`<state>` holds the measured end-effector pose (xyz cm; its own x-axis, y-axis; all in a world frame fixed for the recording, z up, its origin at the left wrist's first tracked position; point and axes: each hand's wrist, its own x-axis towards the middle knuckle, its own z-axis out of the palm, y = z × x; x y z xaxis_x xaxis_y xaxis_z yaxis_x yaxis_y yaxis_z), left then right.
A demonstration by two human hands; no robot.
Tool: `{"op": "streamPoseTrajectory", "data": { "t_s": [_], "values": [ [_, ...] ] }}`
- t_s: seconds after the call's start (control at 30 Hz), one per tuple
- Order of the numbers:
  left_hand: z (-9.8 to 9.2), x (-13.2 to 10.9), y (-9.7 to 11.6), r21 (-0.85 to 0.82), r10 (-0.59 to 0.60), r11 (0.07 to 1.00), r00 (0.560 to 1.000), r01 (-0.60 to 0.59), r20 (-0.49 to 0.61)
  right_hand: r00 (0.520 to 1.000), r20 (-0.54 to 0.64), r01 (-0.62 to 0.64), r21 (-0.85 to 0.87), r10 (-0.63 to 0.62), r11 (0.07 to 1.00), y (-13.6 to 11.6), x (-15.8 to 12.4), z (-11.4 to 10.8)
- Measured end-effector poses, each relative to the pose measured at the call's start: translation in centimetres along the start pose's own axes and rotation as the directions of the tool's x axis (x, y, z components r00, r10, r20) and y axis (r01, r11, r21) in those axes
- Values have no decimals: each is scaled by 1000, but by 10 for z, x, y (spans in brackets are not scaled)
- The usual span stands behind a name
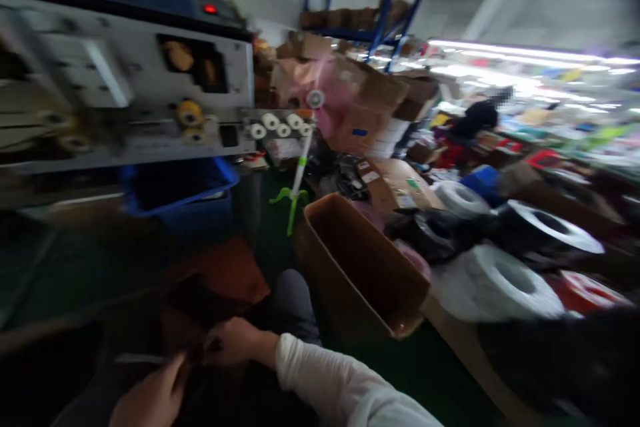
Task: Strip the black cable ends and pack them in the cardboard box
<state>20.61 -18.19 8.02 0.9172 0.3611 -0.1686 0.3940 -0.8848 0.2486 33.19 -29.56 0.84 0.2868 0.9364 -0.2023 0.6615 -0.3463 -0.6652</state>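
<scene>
The person's left hand (153, 395) and right hand (235, 341) meet low in the view, close together over the lap, the right forearm in a rolled white sleeve (345, 377). The fingers of both are bent inward at a dark item (196, 355) lying between them; blur and shadow hide whether they grasp it or only touch it. A pale strip (140, 358) shows just beside the left hand, and an orange-brown piece (235, 270) lies just beyond the hands. A grey-clad knee (296, 297) rises between the right hand and an open cardboard carton (320, 273), which blocks the way to the right. Farther right sit large wrapped rolls, white (480, 283), black-sided (543, 227) and red (595, 290). Ahead, a blue crate (200, 210) stands below a pale machine (135, 80), and a fan (316, 99) on green feet stands near white spools (283, 129). Behind it, cartons (367, 97) are heaped before a blue rack (383, 10). Well apart, a dark-clad person (476, 119) leans over cluttered goods.
</scene>
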Motion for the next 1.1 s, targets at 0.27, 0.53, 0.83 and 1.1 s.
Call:
{"op": "streamPoseTrajectory", "data": {
  "t_s": [0.27, 0.53, 0.83, 1.1],
  "values": [
    [26, -2, 0, -60, 173, 979, 949, -195, -263, 979, -193, 82, 113, -59, 990, -13, -4, 3],
    [49, 1, -11, -142, 175, 961, 918, -238, -357, 983, -172, 111, 236, -70, 965, -8, -4, 1],
    [46, 7, -19, -207, 238, 936, 945, -285, -223, 991, -76, 132, 320, -113, 938, -2, -3, 0],
    [34, 12, -14, -330, 93, 928, 965, -173, -245, 988, -94, 149, 340, -124, 929, 2, 0, -1]
  ]
}}
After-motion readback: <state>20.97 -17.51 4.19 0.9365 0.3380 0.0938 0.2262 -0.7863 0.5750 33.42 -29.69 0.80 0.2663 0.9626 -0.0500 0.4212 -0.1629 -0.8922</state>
